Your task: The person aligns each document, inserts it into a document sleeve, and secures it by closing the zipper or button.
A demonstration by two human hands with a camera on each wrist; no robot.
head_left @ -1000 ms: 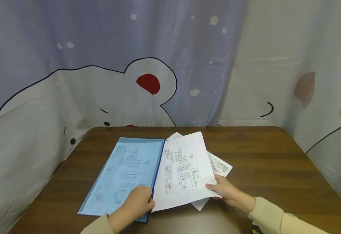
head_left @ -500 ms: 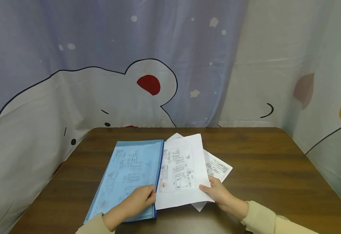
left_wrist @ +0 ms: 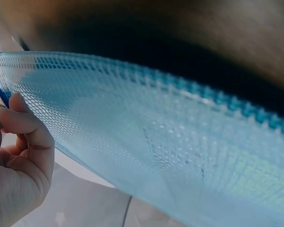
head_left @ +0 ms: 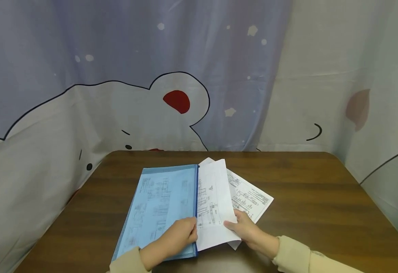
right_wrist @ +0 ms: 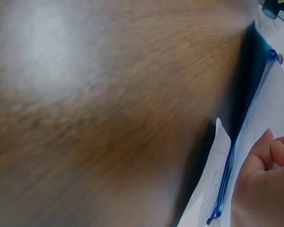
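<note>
The left hand [head_left: 180, 237] pinches the blue mesh folder's [head_left: 161, 204] open edge on the surface [head_left: 304, 197]; the right hand [head_left: 245, 229] grips 1 printed sheet [head_left: 214, 204], half inside. Best to keep the mouth lifted and feed the sheet flat, corners square.

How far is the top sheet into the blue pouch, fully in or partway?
Partway. The sheet still juts out past the pouch edge, right hand gripping it; left hand holds the pouch.

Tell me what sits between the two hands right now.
In the head view, the white drawing sheet and the blue mesh pouch's open edge lie between the left hand and right hand.
</note>
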